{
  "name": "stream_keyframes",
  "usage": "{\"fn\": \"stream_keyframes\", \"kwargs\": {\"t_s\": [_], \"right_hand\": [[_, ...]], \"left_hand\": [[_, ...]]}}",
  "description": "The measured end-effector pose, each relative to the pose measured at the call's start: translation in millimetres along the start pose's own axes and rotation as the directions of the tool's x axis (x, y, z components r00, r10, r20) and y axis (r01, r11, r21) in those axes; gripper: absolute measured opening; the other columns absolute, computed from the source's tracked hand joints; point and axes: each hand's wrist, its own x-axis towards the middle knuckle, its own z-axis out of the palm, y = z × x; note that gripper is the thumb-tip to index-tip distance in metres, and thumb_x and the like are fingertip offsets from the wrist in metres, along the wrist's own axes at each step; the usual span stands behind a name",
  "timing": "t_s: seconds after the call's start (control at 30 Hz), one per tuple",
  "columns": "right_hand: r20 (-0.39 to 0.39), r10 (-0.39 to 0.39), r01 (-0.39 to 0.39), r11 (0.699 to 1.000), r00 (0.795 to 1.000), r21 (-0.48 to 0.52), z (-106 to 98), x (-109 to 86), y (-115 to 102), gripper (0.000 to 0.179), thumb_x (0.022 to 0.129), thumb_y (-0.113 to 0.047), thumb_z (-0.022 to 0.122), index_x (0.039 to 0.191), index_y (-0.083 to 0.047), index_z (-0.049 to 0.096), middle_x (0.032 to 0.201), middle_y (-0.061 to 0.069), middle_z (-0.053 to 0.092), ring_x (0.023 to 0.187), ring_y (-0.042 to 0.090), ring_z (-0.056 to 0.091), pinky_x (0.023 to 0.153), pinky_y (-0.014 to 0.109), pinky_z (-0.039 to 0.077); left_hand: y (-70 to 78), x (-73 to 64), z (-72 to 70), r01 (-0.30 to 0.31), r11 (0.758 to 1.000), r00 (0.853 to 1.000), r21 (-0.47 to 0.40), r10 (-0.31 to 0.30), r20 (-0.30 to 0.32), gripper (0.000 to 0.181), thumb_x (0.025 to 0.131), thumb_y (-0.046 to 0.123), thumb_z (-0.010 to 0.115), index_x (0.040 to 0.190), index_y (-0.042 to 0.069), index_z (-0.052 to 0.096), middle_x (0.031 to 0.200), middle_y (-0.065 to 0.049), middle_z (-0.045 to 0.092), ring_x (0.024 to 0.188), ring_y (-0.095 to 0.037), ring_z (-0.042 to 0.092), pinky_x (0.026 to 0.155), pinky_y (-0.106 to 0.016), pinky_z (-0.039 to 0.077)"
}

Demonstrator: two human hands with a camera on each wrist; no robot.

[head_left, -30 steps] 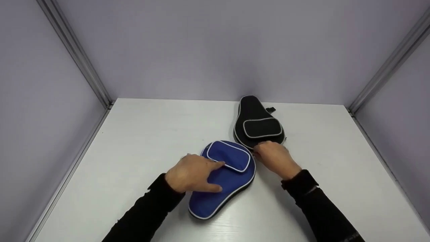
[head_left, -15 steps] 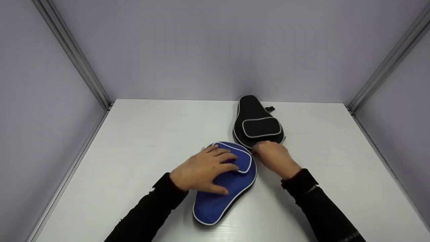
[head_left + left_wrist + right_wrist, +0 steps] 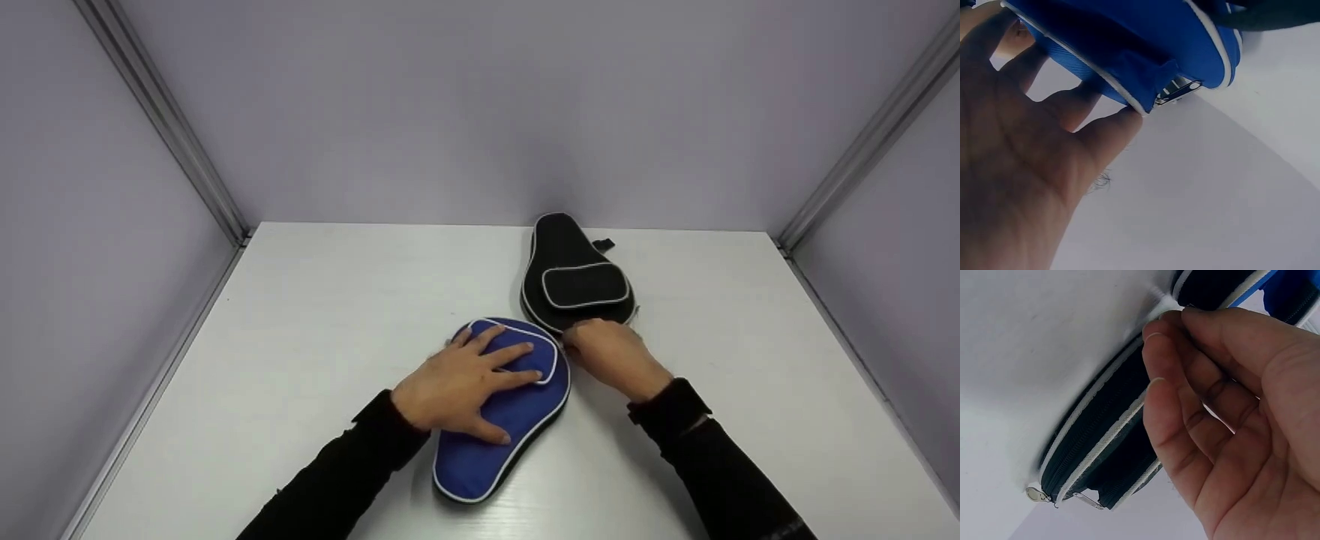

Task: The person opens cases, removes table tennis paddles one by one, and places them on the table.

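Note:
A blue table tennis bat case [image 3: 469, 465] with white piping and a front pocket lies on the table, its narrow end toward the person. My left hand [image 3: 450, 382] rests on its wide end with fingers spread. A pocket zipper pull [image 3: 1188, 90] shows near those fingertips in the left wrist view. At the case's far right edge, my right hand [image 3: 611, 352] pinches with thumb and curled fingers; I cannot tell which small part it holds. Just beyond lies a black bat case [image 3: 559, 247] with pale piping, its rounded end close to the right knuckles.
The white table [image 3: 322, 300] is enclosed by grey panels [image 3: 480, 112] at the back and sides. A short black strap [image 3: 603, 244] sticks out from the black case. In the right wrist view its metal zipper pull [image 3: 1036, 494] hangs at one end.
My left hand has shifted right and spread its fingers flat over the blue case's pocket. The blue case's narrow end has swung slightly right. My right hand stays almost in place.

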Motion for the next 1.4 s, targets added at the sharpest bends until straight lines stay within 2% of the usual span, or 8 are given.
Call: {"fn": "stream_keyframes", "kwargs": {"t_s": [0.37, 0.53, 0.73, 0.93, 1.07, 1.4], "right_hand": [[-0.008, -0.049, 0.049, 0.999, 0.999, 0.024, -1, -2.0, -8, 0.010, 0.101, -0.006, 0.088, 0.094, -0.014, 0.087, 0.092, 0.005, 0.086, 0.081, 0.028, 0.083, 0.067, 0.050, 0.067], [-0.051, -0.101, 0.103, 0.995, 0.994, 0.021, -1, -4.2, -15, 0.014, 0.099, -0.005, 0.089, 0.090, -0.013, 0.083, 0.088, 0.003, 0.084, 0.079, 0.025, 0.081, 0.066, 0.048, 0.066], [-0.086, -0.156, 0.157, 0.988, 0.984, 0.000, -1, -4.8, -23, 0.010, 0.099, -0.008, 0.090, 0.094, -0.014, 0.084, 0.091, 0.002, 0.085, 0.082, 0.025, 0.083, 0.066, 0.045, 0.067], [-0.071, -0.173, 0.175, 0.984, 0.982, 0.023, 0, -4.0, -30, 0.006, 0.101, -0.010, 0.089, 0.099, -0.015, 0.087, 0.094, 0.003, 0.086, 0.084, 0.026, 0.084, 0.067, 0.046, 0.068], [-0.079, -0.195, 0.195, 0.981, 0.978, -0.007, 1, -4.3, -38, 0.006, 0.100, -0.011, 0.091, 0.097, -0.015, 0.086, 0.093, 0.002, 0.083, 0.083, 0.025, 0.082, 0.067, 0.045, 0.067], [-0.046, -0.259, 0.259, 0.966, 0.965, -0.017, 3, -8.9, -69, 0.008, 0.098, -0.012, 0.092, 0.098, -0.017, 0.085, 0.094, -0.001, 0.086, 0.083, 0.023, 0.084, 0.062, 0.041, 0.066]], "left_hand": [[-14.4, -0.4, -1.9, 0.124, 0.991, 0.992, -0.045, -0.124, 0.004, 0.098, 0.098, 0.080, 0.081, 0.181, 0.041, 0.047, 0.196, -0.002, 0.034, 0.183, -0.051, 0.024, 0.144, -0.080, 0.028], [-23.4, 1.2, 0.0, 0.161, 0.985, 0.987, -0.059, -0.162, -0.013, 0.098, 0.098, 0.081, 0.080, 0.181, 0.040, 0.047, 0.196, -0.002, 0.034, 0.182, -0.052, 0.025, 0.143, -0.081, 0.028], [-32.9, 2.3, 4.2, 0.191, 0.979, 0.980, -0.064, -0.194, -0.034, 0.098, 0.100, 0.083, 0.075, 0.182, 0.040, 0.046, 0.197, -0.003, 0.032, 0.182, -0.056, 0.022, 0.143, -0.082, 0.028], [-41.7, 5.2, 6.6, 0.222, 0.973, 0.973, -0.064, -0.225, -0.045, 0.098, 0.102, 0.084, 0.071, 0.183, 0.039, 0.042, 0.197, -0.003, 0.030, 0.183, -0.055, 0.018, 0.143, -0.082, 0.026], [-47.1, 7.5, 9.6, 0.245, 0.967, 0.968, -0.066, -0.248, -0.042, 0.098, 0.102, 0.083, 0.071, 0.184, 0.038, 0.041, 0.198, -0.002, 0.027, 0.184, -0.053, 0.017, 0.144, -0.081, 0.025], [-50.9, 7.9, 12.1, 0.280, 0.957, 0.955, -0.072, -0.285, -0.077, 0.094, 0.106, 0.081, 0.068, 0.184, 0.038, 0.040, 0.198, -0.005, 0.028, 0.183, -0.055, 0.018, 0.143, -0.083, 0.026]]}}
